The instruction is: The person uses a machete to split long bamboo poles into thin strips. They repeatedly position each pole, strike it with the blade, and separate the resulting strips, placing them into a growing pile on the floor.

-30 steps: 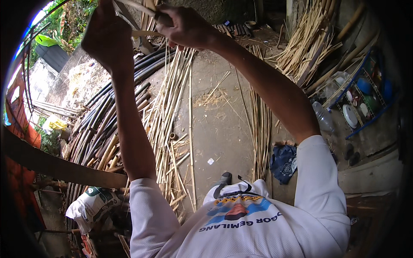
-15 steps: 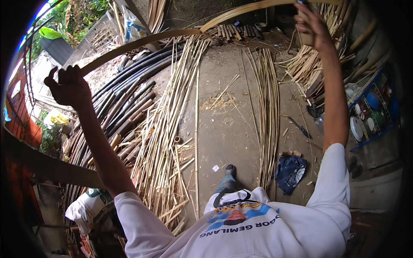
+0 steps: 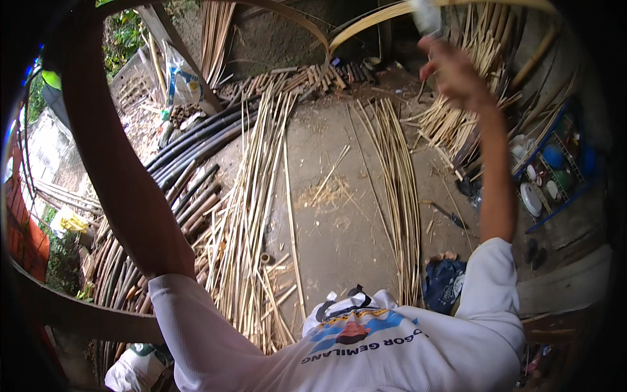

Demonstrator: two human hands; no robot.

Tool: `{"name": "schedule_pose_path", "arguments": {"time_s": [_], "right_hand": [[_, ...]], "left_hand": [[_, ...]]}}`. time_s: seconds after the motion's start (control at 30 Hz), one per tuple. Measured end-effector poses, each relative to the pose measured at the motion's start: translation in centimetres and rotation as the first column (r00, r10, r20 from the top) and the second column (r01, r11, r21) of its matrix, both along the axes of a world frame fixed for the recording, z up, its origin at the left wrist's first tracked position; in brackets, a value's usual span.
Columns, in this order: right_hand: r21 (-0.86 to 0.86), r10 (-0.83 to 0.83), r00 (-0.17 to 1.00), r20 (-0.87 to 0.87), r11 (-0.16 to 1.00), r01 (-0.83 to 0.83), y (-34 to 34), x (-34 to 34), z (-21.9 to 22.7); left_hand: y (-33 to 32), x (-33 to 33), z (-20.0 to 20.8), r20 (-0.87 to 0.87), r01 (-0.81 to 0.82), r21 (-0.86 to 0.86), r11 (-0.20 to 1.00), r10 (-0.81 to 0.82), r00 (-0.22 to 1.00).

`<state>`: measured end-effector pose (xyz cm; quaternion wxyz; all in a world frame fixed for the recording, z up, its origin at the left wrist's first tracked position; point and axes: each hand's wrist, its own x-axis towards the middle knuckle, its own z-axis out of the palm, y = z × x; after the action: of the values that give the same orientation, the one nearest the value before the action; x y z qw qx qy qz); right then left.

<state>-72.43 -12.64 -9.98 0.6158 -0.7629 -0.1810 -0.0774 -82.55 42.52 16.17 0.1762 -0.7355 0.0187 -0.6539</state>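
Where the left forearm (image 3: 124,163) rises into shadow at the upper-left rim, the left hand (image 3: 75,29) sits so dark that I cannot tell how its fingers stand or what they hold. Rightward, dark poles (image 3: 196,153) lie in a curved stack; whole by their look, presumably raw stock. Next, slender pale lengths (image 3: 255,183) spread long and loose on the floor (image 3: 333,255); I take these as split already. The bowed strip (image 3: 369,24) spans the top, between the raised hands: a brown limb from the left and a pale limb from the right meet in a sharp dip. Judged partway, not yet as thin as the lengths below. Shavings (image 3: 326,194) mid-floor; then a second, neater bundle (image 3: 400,196), apparently finished too. Right hand (image 3: 450,75) up, fingers partly curled, grey tool (image 3: 428,16) at their tips; cannot tell how firmly they have it, if at all.

Hard to make out: the strip's left end, lost near the shadowed hand; the dip, split or fold; the tool's outline, blurred and cut by the upper edge; the strip's right end, fading into the rim.
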Motion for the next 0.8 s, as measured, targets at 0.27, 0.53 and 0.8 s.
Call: {"name": "schedule_pose_path", "arguments": {"time_s": [0.27,0.53,0.8], "right_hand": [[0.368,-0.080,0.902,0.425,0.925,-0.091,13.5,6.3,-5.7],[-0.134,-0.459,0.874,-0.158,0.887,0.441,16.4,28.0,-23.7],[0.231,0.108,0.994,-0.028,0.968,-0.099,16.9,35.1,-19.6]], "left_hand": [[-13.9,9.6,-5.4,-0.023,0.589,-0.387,0.709,-0.646,0.763],[-28.7,13.9,-7.6,-0.219,0.823,-0.226,0.522,-0.850,0.479],[-31.3,23.9,-12.1,-0.373,0.935,-0.033,0.352,-0.873,0.315]]}}
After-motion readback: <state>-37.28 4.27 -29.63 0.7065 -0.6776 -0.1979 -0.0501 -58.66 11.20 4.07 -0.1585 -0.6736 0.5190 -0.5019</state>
